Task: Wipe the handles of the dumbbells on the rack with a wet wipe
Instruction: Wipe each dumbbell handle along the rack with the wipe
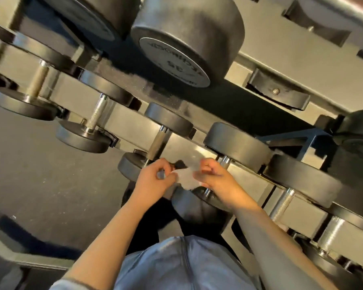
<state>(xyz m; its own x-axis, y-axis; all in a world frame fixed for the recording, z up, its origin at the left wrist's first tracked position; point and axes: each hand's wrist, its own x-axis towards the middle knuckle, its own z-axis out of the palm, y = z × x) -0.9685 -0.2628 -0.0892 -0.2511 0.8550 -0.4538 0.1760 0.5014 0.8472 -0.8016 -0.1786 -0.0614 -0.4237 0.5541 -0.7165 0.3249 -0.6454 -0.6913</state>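
Both hands (184, 176) hold wet wipe (186, 179)

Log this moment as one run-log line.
stage: readying wipe | left hand: pinches wet wipe | right hand: pinches wet wipe | wipe: stretched between hands, off any handle | nearest: dumbbell handle

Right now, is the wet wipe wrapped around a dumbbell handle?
No, the wet wipe is stretched in the air between the left hand and the right hand, which both pinch it, in front of the rack.

One wet wipe (186, 178), two hands, five dumbbell handles visible on the lower rack (214, 149) tier
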